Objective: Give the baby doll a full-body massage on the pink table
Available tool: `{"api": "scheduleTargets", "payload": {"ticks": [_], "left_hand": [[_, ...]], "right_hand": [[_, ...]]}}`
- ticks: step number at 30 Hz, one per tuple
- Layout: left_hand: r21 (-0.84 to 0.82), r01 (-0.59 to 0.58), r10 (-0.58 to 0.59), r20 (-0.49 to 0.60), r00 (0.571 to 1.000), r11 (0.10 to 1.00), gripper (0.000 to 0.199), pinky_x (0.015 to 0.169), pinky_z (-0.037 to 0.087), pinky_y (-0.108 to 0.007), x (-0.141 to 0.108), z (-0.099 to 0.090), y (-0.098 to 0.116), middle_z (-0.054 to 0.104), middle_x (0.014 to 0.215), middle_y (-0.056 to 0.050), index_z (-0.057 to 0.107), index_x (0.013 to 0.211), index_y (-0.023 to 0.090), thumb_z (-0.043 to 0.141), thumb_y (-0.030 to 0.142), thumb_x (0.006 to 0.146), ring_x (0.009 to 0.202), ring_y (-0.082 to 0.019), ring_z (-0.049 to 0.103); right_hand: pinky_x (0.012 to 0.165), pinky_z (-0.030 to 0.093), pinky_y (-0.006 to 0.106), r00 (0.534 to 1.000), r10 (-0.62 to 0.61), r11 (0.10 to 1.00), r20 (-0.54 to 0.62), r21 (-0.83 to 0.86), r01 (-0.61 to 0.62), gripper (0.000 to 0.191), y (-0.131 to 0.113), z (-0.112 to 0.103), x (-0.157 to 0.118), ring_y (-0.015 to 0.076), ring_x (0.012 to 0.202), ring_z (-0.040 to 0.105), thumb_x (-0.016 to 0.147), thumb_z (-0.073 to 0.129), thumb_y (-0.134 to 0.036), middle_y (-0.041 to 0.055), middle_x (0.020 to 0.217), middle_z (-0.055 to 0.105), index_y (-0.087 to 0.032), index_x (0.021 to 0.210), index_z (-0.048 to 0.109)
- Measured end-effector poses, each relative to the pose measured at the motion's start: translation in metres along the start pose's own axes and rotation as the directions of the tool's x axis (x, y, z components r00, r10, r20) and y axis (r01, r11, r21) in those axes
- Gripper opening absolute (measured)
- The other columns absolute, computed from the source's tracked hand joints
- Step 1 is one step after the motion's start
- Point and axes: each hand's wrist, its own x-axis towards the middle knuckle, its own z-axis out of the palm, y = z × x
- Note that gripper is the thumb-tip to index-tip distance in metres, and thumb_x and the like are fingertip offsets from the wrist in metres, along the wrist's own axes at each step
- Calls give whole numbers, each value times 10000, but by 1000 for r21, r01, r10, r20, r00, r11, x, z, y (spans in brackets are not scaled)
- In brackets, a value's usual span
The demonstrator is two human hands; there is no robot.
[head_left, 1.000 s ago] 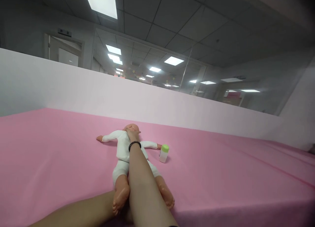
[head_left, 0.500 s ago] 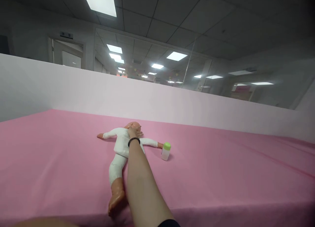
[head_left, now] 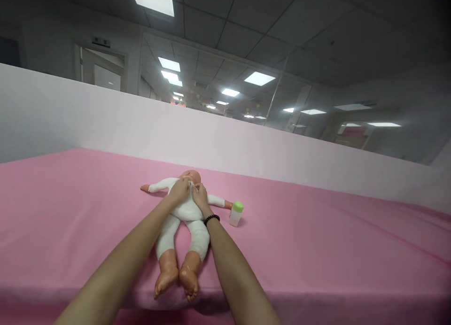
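Note:
A baby doll (head_left: pixel 190 210) in a white top and white leggings lies on its back, its head away from me and its bare feet towards me. My left hand (head_left: pixel 180 189) is closed at the neckline, on the left side of the chest. Close beside it, my right hand (head_left: pixel 200 195), with a black coiled band on the wrist, pinches at the same neckline. A bit of white cloth shows between the fingers; the fingertips are small and partly hidden. Touching or very near the doll's right-side hand stands a small clear bottle (head_left: pixel 235 218) with a green cap.
A pink cover (head_left: pixel 310 250) spreads over the table, with its front edge near me and creases at the right. Behind it runs a low white wall (head_left: pixel 246 146) topped by glass panels. A door stands at the back left.
My left hand has come in to the doll's neckline. My right hand has drawn down from near the face to the collar. The doll's other leg now shows.

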Motion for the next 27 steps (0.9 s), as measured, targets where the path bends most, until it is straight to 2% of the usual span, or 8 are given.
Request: {"api": "scheduleTargets", "payload": {"ticks": [2, 4, 8, 12, 15, 19, 23, 27], "left_hand": [[-22, 18, -19, -30, 999, 1000, 406, 1096, 450, -431, -10, 23, -21, 618, 1361, -175, 620, 1320, 127, 446, 176, 956, 1262, -286, 580], [11, 74, -74, -23, 997, 997, 395, 1077, 459, -423, -19, 36, -40, 646, 1309, -191, 618, 1300, 89, 425, 193, 972, 1223, -289, 599], [103, 140, -140, -9, 990, 985, 363, 1020, 487, -377, -21, 36, -56, 686, 1248, -179, 658, 1240, 89, 432, 226, 990, 1159, -281, 634], [156, 151, -157, 29, 987, 976, 351, 979, 503, -369, -16, 30, -49, 708, 1220, -143, 683, 1247, 141, 473, 239, 983, 1121, -284, 661], [198, 140, -155, 62, 986, 970, 358, 931, 518, -375, -14, 28, -40, 727, 1179, -114, 688, 1281, 208, 508, 263, 977, 1055, -292, 691], [254, 138, -165, 89, 982, 958, 331, 900, 517, -364, -6, 27, -33, 721, 1209, -98, 721, 1237, 251, 556, 245, 950, 1014, -291, 703], [230, 133, -152, 68, 986, 964, 243, 883, 514, -377, -4, 29, -37, 753, 1056, -114, 766, 1044, 198, 552, 215, 931, 965, -298, 701], [187, 88, -87, -15, 996, 978, 309, 904, 509, -372, -18, 28, -50, 745, 1046, -119, 745, 990, 164, 438, 191, 972, 979, -274, 685]], "right_hand": [[907, 482, 313, 998, -62, 998, -19, 12, 62, 158, 7, -3, -5, 229, 1012, 625, 914, 516, -225, 110, 1063, 689, -156, 985, 640], [968, 457, 296, 992, -126, 992, -20, 28, 126, 150, 11, -5, -8, 213, 1076, 607, 893, 534, -183, 107, 1109, 679, -159, 989, 647], [1030, 427, 301, 968, -252, 967, 14, 45, 252, 113, 13, -4, -9, 208, 1083, 612, 890, 650, -223, 87, 1081, 700, -159, 970, 697], [1030, 425, 324, 912, -398, 905, 105, -116, 408, 159, 8, -5, -8, 223, 1100, 625, 915, 691, -226, 106, 1108, 723, -144, 1043, 734], [983, 441, 300, 900, -380, 882, 214, -209, 422, 140, 1, -8, -6, 212, 1075, 650, 942, 663, -207, 95, 1111, 742, -167, 1038, 757], [855, 468, 287, 909, -315, 888, 274, -253, 384, 175, -11, -8, -4, 218, 933, 688, 918, 619, -112, 80, 972, 768, -185, 934, 777], [864, 470, 329, 923, -275, 900, 269, -266, 345, 209, -18, -7, -7, 269, 960, 693, 924, 574, -81, 141, 990, 764, -136, 916, 776], [918, 481, 294, 935, -263, 930, 237, -194, 311, 196, -21, -18, -15, 229, 1040, 692, 962, 589, -142, 108, 1096, 764, -163, 1026, 773]]}}
